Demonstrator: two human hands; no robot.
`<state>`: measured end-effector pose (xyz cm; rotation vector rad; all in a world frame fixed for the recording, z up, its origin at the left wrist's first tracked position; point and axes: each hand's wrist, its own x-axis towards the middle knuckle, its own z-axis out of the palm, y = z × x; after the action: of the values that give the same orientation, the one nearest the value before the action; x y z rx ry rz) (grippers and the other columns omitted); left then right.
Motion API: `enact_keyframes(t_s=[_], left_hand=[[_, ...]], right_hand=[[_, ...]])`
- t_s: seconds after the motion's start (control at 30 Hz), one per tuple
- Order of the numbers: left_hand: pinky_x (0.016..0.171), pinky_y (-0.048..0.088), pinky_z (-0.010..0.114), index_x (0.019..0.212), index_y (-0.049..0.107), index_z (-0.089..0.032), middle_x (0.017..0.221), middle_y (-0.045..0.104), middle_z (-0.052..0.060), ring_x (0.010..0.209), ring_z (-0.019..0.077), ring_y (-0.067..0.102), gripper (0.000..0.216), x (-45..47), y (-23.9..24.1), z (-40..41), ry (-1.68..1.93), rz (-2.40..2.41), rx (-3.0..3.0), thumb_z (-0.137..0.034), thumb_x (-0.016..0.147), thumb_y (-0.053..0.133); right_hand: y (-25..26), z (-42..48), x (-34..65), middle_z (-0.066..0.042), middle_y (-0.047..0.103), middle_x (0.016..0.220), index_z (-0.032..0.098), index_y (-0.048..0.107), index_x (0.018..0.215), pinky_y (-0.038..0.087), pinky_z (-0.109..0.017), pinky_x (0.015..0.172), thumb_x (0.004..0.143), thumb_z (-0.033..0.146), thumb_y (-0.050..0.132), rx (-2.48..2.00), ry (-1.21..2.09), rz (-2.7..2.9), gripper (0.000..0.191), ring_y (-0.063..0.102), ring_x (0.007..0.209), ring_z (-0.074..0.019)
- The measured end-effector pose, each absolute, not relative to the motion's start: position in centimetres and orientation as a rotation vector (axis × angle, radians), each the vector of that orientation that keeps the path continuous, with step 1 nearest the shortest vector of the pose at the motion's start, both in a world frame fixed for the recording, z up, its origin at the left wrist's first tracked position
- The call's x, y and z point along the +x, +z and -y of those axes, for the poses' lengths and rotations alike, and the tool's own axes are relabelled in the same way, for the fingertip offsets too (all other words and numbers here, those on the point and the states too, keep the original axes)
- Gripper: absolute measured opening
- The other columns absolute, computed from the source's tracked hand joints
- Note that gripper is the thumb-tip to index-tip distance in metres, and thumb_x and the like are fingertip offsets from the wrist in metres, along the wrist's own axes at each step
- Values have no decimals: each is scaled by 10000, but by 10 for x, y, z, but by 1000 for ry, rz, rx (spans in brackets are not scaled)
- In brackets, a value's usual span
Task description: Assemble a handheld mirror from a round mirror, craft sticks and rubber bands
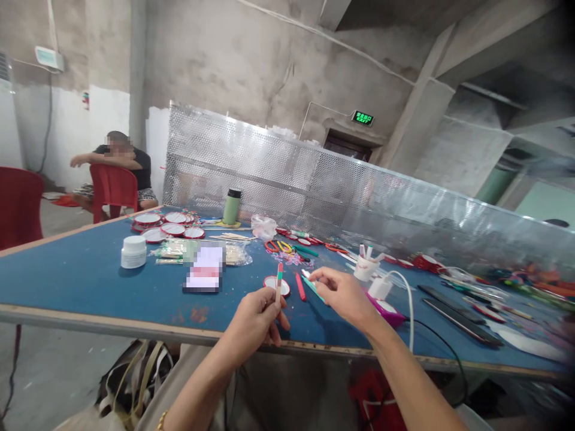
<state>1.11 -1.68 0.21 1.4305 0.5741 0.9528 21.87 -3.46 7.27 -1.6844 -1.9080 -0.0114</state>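
My left hand is closed round a thin wooden stick with red and green painted sections, held upright near the table's front edge. My right hand pinches a teal stick that lies slanted just above the blue tabletop. Between the hands lie a small round red-rimmed disc and a red stick.
A white jar, packets of sticks, red-rimmed discs, a green flask, a white cup of markers, a charger with cable and phones lie about. A perforated metal screen backs the table. A person sits far left on a red chair.
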Motion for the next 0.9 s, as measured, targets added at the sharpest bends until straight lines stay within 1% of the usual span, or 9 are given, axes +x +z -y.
enact_keyframes(t_s=[0.1, 0.27, 0.33, 0.43, 0.53, 0.67, 0.77, 0.83, 0.9], left_hand=[[367, 318, 161, 859, 493, -176, 682, 673, 14, 387, 82, 567, 223, 12, 1, 16, 959, -586, 1435, -398, 851, 519], [362, 295, 174, 864, 493, -191, 685, 683, 8, 380, 84, 556, 219, 15, -4, 13, 980, -568, 1442, -410, 872, 483], [366, 297, 178, 862, 491, -194, 683, 680, 2, 381, 81, 550, 207, 15, -4, 13, 985, -573, 1448, -399, 878, 468], [373, 308, 183, 860, 491, -195, 681, 677, 0, 387, 86, 553, 202, 15, -3, 13, 999, -591, 1453, -395, 875, 473], [373, 312, 176, 869, 494, -189, 692, 684, 8, 389, 85, 561, 207, 15, -4, 13, 999, -579, 1457, -396, 876, 481], [363, 293, 155, 873, 487, -177, 704, 690, 25, 387, 77, 570, 222, 15, -6, 11, 976, -550, 1450, -398, 886, 481], [362, 300, 147, 877, 488, -170, 713, 694, 31, 387, 76, 575, 220, 15, -6, 11, 977, -545, 1447, -390, 888, 484], [360, 306, 145, 875, 487, -167, 715, 695, 34, 386, 75, 576, 218, 14, -4, 12, 979, -552, 1441, -385, 888, 485], [360, 308, 143, 868, 484, -165, 714, 695, 36, 385, 73, 574, 222, 13, -2, 14, 977, -559, 1434, -386, 888, 488]], right_hand=[[66, 44, 220, 25, 636, 603, 185, 685, 904, 488, -271, 593, 816, 354, 576, -1411, 345, 1787, 220, 618, 539, -147], [40, 48, 220, 20, 588, 525, 192, 702, 1050, 501, -274, 599, 843, 392, 638, -1268, 468, 1519, 295, 632, 604, -170], [32, 48, 219, 22, 584, 585, 207, 688, 1095, 476, -262, 531, 839, 398, 656, -1122, 583, 1310, 321, 574, 539, -142], [29, 55, 214, 24, 550, 679, 237, 689, 1055, 419, -239, 443, 790, 341, 698, -928, 812, 1080, 285, 517, 513, -119], [32, 64, 207, 2, 526, 690, 233, 692, 966, 444, -261, 453, 806, 363, 642, -834, 939, 1073, 212, 535, 570, -149], [35, 72, 199, -44, 599, 779, 271, 663, 990, 551, -412, 683, 890, 394, 504, -794, 805, 1286, 224, 623, 731, -220], [36, 78, 195, -18, 628, 846, 336, 631, 1048, 515, -496, 864, 868, 373, 597, -725, 683, 1417, 186, 656, 813, -232], [36, 82, 191, 8, 619, 813, 332, 615, 1044, 495, -479, 895, 841, 360, 670, -711, 631, 1447, 212, 653, 780, -208], [36, 85, 185, 33, 584, 697, 291, 606, 977, 504, -403, 821, 847, 357, 687, -727, 541, 1432, 168, 615, 667, -166]])
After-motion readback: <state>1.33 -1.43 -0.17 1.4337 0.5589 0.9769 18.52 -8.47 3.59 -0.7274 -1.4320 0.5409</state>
